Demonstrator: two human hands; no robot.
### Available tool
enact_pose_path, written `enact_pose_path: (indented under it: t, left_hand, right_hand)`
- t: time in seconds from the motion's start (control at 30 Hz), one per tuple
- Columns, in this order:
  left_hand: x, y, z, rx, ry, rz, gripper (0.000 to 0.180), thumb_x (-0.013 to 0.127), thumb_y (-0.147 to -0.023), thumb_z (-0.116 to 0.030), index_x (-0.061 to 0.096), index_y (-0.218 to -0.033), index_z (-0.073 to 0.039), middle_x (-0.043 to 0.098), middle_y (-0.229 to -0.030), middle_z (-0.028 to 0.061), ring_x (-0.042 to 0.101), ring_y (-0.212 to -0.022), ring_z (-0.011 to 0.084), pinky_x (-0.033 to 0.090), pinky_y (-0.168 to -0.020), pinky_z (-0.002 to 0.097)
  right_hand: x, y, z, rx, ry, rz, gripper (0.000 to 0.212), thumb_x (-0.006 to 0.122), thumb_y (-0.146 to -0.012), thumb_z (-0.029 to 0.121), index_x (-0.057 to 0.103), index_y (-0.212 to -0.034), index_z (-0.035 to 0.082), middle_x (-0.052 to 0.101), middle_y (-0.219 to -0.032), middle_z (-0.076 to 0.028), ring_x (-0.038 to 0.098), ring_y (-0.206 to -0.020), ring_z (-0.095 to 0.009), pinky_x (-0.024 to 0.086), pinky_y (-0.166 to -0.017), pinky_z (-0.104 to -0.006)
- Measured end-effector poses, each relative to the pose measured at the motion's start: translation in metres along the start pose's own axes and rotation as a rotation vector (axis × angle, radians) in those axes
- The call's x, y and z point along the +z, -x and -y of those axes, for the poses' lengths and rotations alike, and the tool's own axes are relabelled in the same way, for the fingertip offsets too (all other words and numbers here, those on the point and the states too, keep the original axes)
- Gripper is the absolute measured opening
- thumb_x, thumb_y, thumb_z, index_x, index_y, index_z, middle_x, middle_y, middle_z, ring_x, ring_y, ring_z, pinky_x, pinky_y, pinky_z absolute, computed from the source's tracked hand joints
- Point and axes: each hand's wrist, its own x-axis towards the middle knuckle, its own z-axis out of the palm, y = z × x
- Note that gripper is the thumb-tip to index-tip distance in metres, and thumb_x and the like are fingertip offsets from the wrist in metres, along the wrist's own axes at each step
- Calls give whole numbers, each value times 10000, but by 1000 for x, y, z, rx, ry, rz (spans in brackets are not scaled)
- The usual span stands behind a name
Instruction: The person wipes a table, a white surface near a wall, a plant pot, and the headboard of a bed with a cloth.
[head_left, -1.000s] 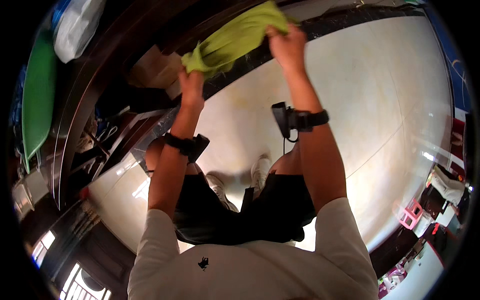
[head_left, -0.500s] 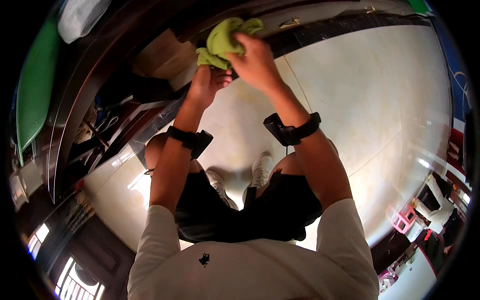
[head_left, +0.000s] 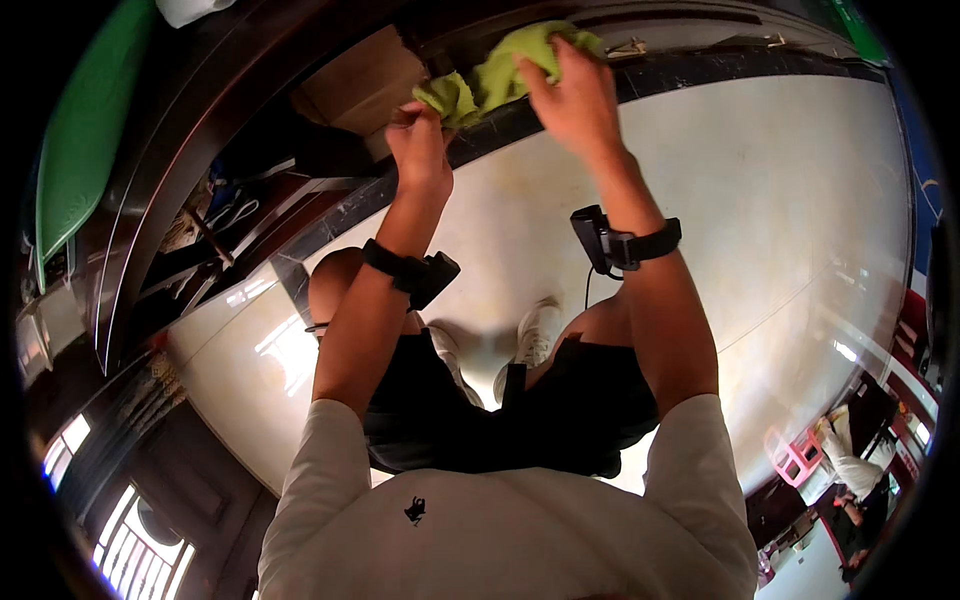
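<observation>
A bright green cloth [head_left: 508,70] stretches between my two hands in front of the dark wooden cabinet [head_left: 460,32]. Its left end is pinched in the closed fingers of my left hand [head_left: 420,145]. My right hand [head_left: 582,105] grips the other end, thumb and fingers bent over the fabric. The cloth is bunched, with a sag between the hands. Both hands are above the black stone strip along the cabinet's foot. Each wrist wears a black strap with a small dark box.
A brown cardboard piece [head_left: 362,80] lies in the open cabinet at the left, above a shelf of cords and tools. Small metal handles [head_left: 628,48] sit on the cabinet front. Pale tiled floor [head_left: 760,190] spreads rightward. A pink stool [head_left: 795,457] stands far right.
Both hands have moved right and drawn apart, the right hand farther. The green cloth, bunched up before, is now spread out sideways between them.
</observation>
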Motion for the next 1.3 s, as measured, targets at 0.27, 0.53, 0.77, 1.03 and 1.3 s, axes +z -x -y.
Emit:
enact_pose_path:
  t: [0.27,0.53,0.77,1.03,1.3]
  left_hand:
    - [-5,6,-15,250,-99,179,376,512,-972,-118,466,-1337,-44,553,-1224,84,513,-1098,126,381,-947,239]
    - [-18,-2,-6,18,-245,191,452,500,-940,-109,448,-1381,-22,506,-1350,119,476,-1221,181,349,-1027,312]
    - [-13,-8,8,442,-271,252,587,577,-808,125,395,-1354,13,525,-1280,121,531,-1134,190,473,-927,316]
    - [4,1,-6,798,-584,86,596,693,-775,114,413,-1285,-16,594,-1172,112,590,-1077,213,487,-929,315]
    - [-9,-28,7,623,-588,144,576,746,-773,-59,446,-1260,-3,619,-1143,168,621,-1062,292,487,-905,363]
  right_hand:
    - [20,6,32,37,118,141,343,657,-854,381,671,-969,59,686,-819,-166,648,-791,-393,534,-694,-441]
    - [10,3,28,53,379,314,366,657,-854,401,663,-897,37,666,-757,-169,645,-785,-398,531,-675,-446]
    - [18,-1,26,-111,24,53,306,671,-877,307,670,-950,10,681,-851,-176,643,-808,-382,517,-677,-388]
    - [-11,0,32,-75,-93,74,324,675,-876,322,681,-988,17,696,-841,-149,649,-761,-320,506,-691,-370]
    - [6,-8,5,117,-268,147,345,659,-877,343,682,-908,1,685,-768,-167,662,-728,-361,509,-670,-398]
